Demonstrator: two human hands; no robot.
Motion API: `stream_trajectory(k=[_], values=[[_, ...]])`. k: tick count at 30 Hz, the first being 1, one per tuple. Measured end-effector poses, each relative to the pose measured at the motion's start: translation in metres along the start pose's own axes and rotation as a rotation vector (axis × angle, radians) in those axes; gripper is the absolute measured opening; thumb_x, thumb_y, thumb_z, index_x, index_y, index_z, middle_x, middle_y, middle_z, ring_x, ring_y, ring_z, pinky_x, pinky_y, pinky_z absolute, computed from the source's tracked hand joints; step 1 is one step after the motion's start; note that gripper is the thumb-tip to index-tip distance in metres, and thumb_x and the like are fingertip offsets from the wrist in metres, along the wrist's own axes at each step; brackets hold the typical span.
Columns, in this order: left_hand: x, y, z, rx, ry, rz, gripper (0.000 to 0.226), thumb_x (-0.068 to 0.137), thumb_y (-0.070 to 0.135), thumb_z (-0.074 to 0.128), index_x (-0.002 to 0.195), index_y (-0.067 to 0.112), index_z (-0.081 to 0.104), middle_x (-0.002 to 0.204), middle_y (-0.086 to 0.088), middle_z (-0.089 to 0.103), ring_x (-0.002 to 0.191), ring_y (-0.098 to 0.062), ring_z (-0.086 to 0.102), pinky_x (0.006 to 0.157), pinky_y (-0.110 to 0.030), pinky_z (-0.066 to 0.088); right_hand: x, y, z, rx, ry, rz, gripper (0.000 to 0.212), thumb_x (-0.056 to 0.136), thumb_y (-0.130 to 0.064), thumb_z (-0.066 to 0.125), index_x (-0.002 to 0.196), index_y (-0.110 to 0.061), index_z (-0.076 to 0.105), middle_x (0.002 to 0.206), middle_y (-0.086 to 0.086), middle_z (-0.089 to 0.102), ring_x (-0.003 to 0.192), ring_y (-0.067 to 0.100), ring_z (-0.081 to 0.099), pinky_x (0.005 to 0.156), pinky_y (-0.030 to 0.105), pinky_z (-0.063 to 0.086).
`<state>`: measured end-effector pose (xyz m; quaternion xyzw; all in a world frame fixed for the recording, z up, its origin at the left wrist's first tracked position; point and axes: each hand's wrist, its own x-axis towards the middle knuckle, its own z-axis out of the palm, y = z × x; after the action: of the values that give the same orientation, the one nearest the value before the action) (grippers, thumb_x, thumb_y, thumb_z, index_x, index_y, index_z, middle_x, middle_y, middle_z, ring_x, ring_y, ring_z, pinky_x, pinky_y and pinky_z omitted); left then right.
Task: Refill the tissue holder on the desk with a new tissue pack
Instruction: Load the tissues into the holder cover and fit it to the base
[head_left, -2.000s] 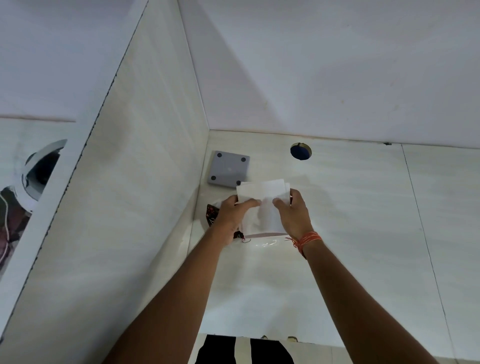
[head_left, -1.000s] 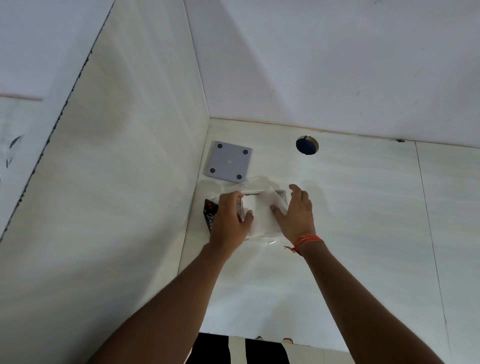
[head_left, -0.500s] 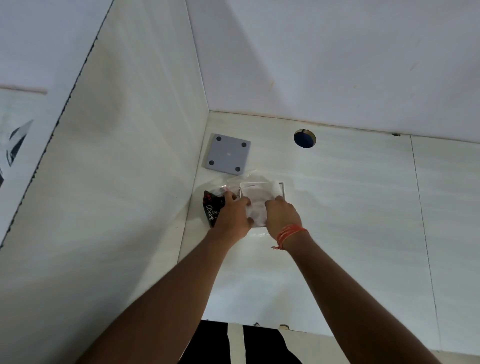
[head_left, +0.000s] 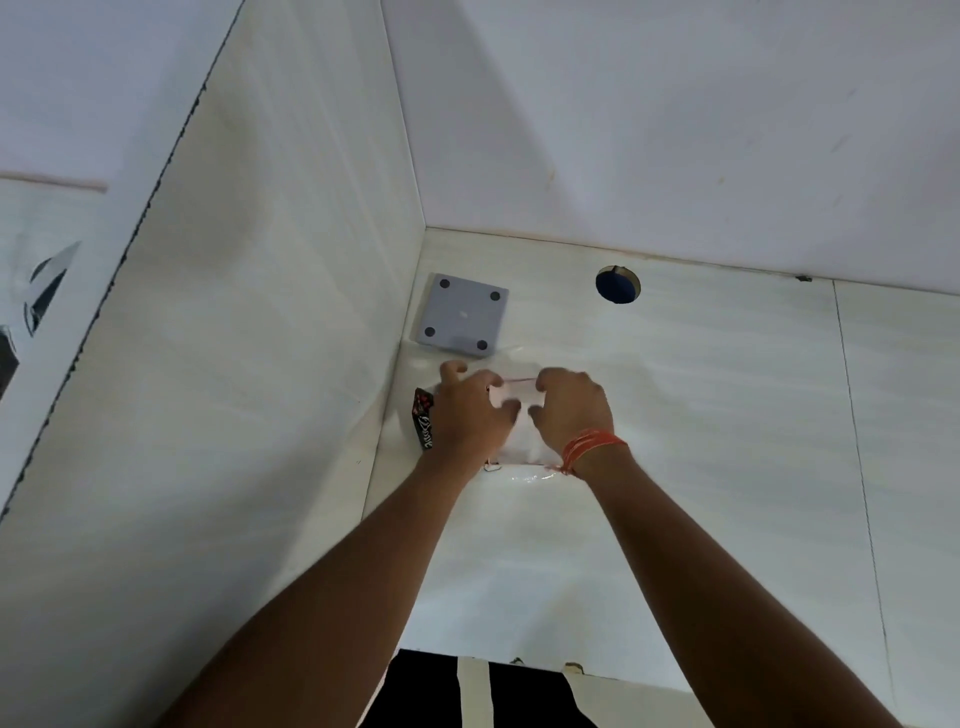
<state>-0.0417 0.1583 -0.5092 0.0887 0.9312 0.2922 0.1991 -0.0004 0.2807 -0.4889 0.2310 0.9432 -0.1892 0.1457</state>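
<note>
A white stack of tissues (head_left: 519, 400) sits in a square holder near the desk's back left corner, mostly covered by my hands. My left hand (head_left: 467, 415) grips its left side, fingers curled over the top. Its right side and top edge are in the grip of my right hand (head_left: 569, 410), which wears an orange thread at the wrist. A grey square lid (head_left: 464, 316) with dark round feet lies upside down just behind. A black printed wrapper (head_left: 423, 423) peeks out left of my left hand. Clear plastic film (head_left: 524, 475) lies under the holder.
The white desk (head_left: 727, 415) meets a side panel (head_left: 260, 338) on the left and a wall behind. A round cable hole (head_left: 617, 285) is in the desk at the back. The desk's front edge runs along the bottom, above dark clothing.
The tissue stack, held up above the desk at first, has gone down into the holder. Both hands have closed in over it and now press on its top.
</note>
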Motion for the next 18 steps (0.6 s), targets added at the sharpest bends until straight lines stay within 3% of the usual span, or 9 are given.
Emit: stream_trajectory(k=[2,5,8,11,13,15,17,18], values=[[0.020,0.007,-0.012,-0.174,0.181,-0.087,0.030,0.086,0.023,0.068,0.114,0.013,0.067,0.131,-0.012,0.051,0.116,-0.026,0.057,0.091,-0.023,0.044,0.017,-0.006,-0.010,0.221,0.073,0.020,0.022,0.087,-0.014,0.062,0.109,-0.011,0.066,0.106,0.008,0.072,0.100,0.027,0.066,0.083,0.024,0.044],[0.067,0.010,-0.026,-0.275,0.254,-0.230,0.042,0.090,0.017,0.061,0.131,0.008,0.054,0.135,-0.013,0.054,0.121,-0.028,0.059,0.095,-0.034,0.053,0.055,-0.019,-0.012,0.365,0.049,0.034,0.028,0.091,-0.014,0.060,0.118,-0.009,0.064,0.114,0.009,0.069,0.107,0.027,0.063,0.089,0.028,0.045],[0.105,0.004,-0.036,-0.204,0.131,-0.373,0.054,0.091,0.014,0.057,0.141,0.001,0.040,0.144,-0.020,0.045,0.129,-0.036,0.052,0.101,-0.043,0.050,0.089,-0.029,0.001,0.359,-0.061,0.083,0.028,0.093,-0.014,0.057,0.119,-0.004,0.057,0.122,0.015,0.063,0.112,0.031,0.058,0.081,0.028,0.042],[0.117,-0.001,-0.039,-0.088,0.005,-0.413,0.047,0.096,0.011,0.049,0.141,-0.002,0.040,0.143,-0.022,0.049,0.128,-0.038,0.052,0.094,-0.038,0.047,0.106,-0.038,0.019,0.383,-0.132,0.119,0.022,0.093,-0.014,0.057,0.111,-0.002,0.057,0.119,0.019,0.063,0.109,0.034,0.059,0.073,0.029,0.040],[0.115,-0.005,-0.040,-0.098,0.043,-0.386,0.038,0.095,0.007,0.047,0.131,-0.003,0.051,0.133,-0.022,0.059,0.118,-0.037,0.059,0.081,-0.032,0.047,0.108,-0.042,0.027,0.460,-0.103,0.146,0.026,0.091,-0.015,0.060,0.112,0.001,0.059,0.116,0.019,0.064,0.107,0.034,0.061,0.074,0.030,0.044],[0.106,-0.003,-0.046,-0.154,0.150,-0.336,0.026,0.091,-0.001,0.045,0.108,-0.006,0.064,0.110,-0.019,0.068,0.101,-0.032,0.066,0.071,-0.022,0.046,0.102,-0.044,0.023,0.580,-0.009,0.199,0.026,0.090,-0.016,0.061,0.112,-0.003,0.061,0.115,0.016,0.066,0.104,0.032,0.062,0.079,0.033,0.050],[0.088,0.008,-0.059,-0.228,0.277,-0.279,0.021,0.088,-0.005,0.044,0.073,0.000,0.058,0.075,-0.011,0.062,0.074,-0.023,0.060,0.062,-0.012,0.039,0.086,-0.044,0.006,0.696,0.116,0.243,0.024,0.090,-0.019,0.062,0.111,-0.007,0.062,0.112,0.011,0.067,0.094,0.026,0.061,0.081,0.032,0.049],[0.076,0.016,-0.065,-0.268,0.337,-0.247,0.023,0.088,-0.004,0.047,0.071,0.004,0.059,0.073,-0.010,0.062,0.071,-0.022,0.059,0.065,-0.013,0.038,0.076,-0.041,-0.005,0.736,0.175,0.258,0.023,0.090,-0.021,0.062,0.109,-0.008,0.063,0.109,0.009,0.068,0.088,0.021,0.059,0.079,0.030,0.048]])
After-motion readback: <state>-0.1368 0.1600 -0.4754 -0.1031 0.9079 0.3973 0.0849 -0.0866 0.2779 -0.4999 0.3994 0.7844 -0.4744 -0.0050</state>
